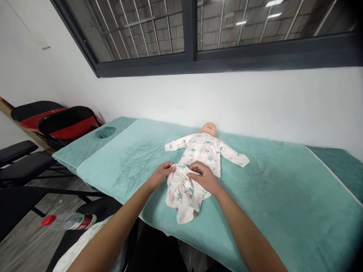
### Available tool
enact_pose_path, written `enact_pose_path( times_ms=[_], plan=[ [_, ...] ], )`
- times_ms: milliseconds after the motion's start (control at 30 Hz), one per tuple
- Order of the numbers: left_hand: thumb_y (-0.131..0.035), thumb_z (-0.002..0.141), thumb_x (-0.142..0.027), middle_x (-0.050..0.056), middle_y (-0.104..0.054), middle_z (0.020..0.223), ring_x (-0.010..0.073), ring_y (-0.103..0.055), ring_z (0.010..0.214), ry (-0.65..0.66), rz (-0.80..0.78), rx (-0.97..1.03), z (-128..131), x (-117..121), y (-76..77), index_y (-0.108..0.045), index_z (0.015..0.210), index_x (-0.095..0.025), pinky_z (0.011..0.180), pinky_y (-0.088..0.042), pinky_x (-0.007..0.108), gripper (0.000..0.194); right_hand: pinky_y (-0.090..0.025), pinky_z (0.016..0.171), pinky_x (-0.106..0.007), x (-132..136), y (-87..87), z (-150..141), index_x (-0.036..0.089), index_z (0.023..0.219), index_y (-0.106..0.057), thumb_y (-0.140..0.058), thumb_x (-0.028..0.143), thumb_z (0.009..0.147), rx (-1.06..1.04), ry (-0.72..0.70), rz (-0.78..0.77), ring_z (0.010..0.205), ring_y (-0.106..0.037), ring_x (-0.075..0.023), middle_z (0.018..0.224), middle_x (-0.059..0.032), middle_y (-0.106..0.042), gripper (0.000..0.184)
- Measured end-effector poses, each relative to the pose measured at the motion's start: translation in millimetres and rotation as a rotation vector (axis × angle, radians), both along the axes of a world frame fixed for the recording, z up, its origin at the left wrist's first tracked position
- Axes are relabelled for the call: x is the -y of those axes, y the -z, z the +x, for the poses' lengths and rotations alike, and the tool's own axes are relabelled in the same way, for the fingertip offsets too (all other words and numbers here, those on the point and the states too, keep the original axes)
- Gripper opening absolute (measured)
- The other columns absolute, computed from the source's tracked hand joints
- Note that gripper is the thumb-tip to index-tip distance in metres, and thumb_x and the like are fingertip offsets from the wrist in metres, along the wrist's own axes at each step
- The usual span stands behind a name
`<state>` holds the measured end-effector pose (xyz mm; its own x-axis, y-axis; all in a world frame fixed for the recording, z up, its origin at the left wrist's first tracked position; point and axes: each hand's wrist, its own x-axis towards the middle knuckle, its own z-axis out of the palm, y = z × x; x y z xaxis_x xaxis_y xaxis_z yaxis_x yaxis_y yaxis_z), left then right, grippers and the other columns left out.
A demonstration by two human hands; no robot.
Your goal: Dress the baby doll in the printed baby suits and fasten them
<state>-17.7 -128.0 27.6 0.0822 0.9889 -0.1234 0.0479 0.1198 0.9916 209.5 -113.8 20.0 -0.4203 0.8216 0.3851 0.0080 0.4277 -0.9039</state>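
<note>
A baby doll [209,129] lies on its back with its head toward the wall. It wears a white printed top [203,149] with both sleeves spread out to the sides. White printed baby pants [184,189] cover its lower body, and a bit of a foot shows at the hem. My left hand [162,174] pinches the waistband at its left side. At the right side of the waistband, my right hand [204,177] grips the same cloth with bent fingers. The doll's legs are mostly hidden inside the pants.
The doll rests on a bed with a teal cover [283,192], which has a face hole [105,132] at the left. A water bottle [69,221] lies on a chair beside white cloth [82,241]. Folding chairs [69,122] stand left; a barred window [195,34] is above.
</note>
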Motion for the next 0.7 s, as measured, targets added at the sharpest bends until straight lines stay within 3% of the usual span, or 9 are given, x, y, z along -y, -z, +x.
enact_pose_path(
  times_ms=[100,200,267,333,433,500,567,600,700],
  plan=[
    [-0.069,0.076,-0.059,-0.005,-0.047,0.061,0.0082,-0.039,0.054,-0.045,0.059,-0.004,13,-29,-4.1,-0.054,0.070,-0.016,0.052,-0.029,0.023,0.045,-0.046,0.076,-0.030,-2,4.7,4,0.022,0.090,-0.061,-0.065,0.032,0.089,-0.085,0.174,0.100,0.083,-0.058,-0.0158,0.088,-0.0008,-0.059,0.012],
    [-0.061,0.080,-0.061,-0.004,-0.047,0.062,0.0104,-0.042,0.057,-0.108,0.083,-0.075,28,-46,-3.6,-0.052,0.070,-0.018,0.055,-0.034,0.025,0.045,-0.046,0.075,-0.030,0,5.7,11,0.023,0.090,-0.062,-0.060,0.028,0.092,-0.043,0.297,0.257,0.084,-0.058,-0.0164,0.091,-0.0028,-0.060,0.006],
    [-0.068,0.077,-0.051,-0.001,-0.053,0.071,0.0133,-0.049,0.065,-0.084,0.195,-0.268,36,-53,-4.1,-0.056,0.075,-0.018,0.062,-0.040,0.027,0.035,-0.047,0.076,-0.032,1,5.2,15,0.023,0.093,-0.062,-0.057,0.027,0.094,0.002,0.389,0.348,0.087,-0.059,-0.0176,0.094,-0.0046,-0.061,0.007],
    [-0.075,0.072,-0.037,0.003,-0.061,0.094,0.0189,-0.056,0.087,-0.001,0.414,-0.506,41,-54,-6.0,-0.062,0.089,-0.020,0.077,-0.045,0.032,0.028,-0.047,0.084,-0.035,0,4.9,20,0.023,0.095,-0.063,-0.055,0.029,0.095,0.093,0.537,0.406,0.093,-0.059,-0.0202,0.098,-0.0067,-0.062,0.010],
    [-0.076,0.071,-0.024,0.007,-0.057,0.123,0.0267,-0.049,0.117,0.118,0.667,-0.802,50,-51,-9.1,-0.063,0.112,-0.025,0.098,-0.040,0.041,0.043,-0.040,0.096,-0.043,-5,5.4,24,0.022,0.106,-0.064,-0.057,0.036,0.094,0.349,0.741,0.402,0.106,-0.055,-0.0267,0.107,-0.0104,-0.063,0.020],
    [-0.071,0.078,-0.023,0.008,-0.058,0.121,0.0279,-0.048,0.117,0.137,0.705,-0.888,56,-51,-9.3,-0.064,0.111,-0.024,0.100,-0.037,0.043,0.034,-0.039,0.096,-0.045,-9,6.5,27,0.021,0.113,-0.064,-0.059,0.041,0.092,0.500,0.770,0.360,0.108,-0.052,-0.0294,0.111,-0.0124,-0.061,0.029],
    [-0.061,0.087,-0.026,0.008,-0.062,0.108,0.0256,-0.051,0.107,0.084,0.678,-0.832,60,-56,-8.1,-0.065,0.097,-0.022,0.097,-0.038,0.042,0.012,-0.040,0.094,-0.045,-14,8.5,31,0.020,0.115,-0.064,-0.059,0.043,0.091,0.554,0.796,0.337,0.109,-0.051,-0.0305,0.112,-0.0138,-0.059,0.033],
    [-0.056,0.090,-0.028,0.008,-0.063,0.100,0.0238,-0.053,0.101,0.024,0.646,-0.755,60,-60,-7.4,-0.064,0.092,-0.021,0.094,-0.039,0.040,0.011,-0.040,0.095,-0.046,-17,10.0,34,0.020,0.116,-0.064,-0.057,0.043,0.092,0.550,0.819,0.332,0.110,-0.050,-0.0308,0.114,-0.0143,-0.058,0.034],
    [-0.049,0.094,-0.035,0.004,-0.060,0.087,0.0180,-0.053,0.085,-0.318,0.513,-0.428,49,-77,-6.0,-0.058,0.090,-0.020,0.083,-0.043,0.033,0.019,-0.042,0.092,-0.042,-27,16.9,45,0.020,0.115,-0.064,-0.055,0.042,0.092,0.409,0.810,0.257,0.105,-0.053,-0.0278,0.111,-0.0121,-0.061,0.033]
  ],
)
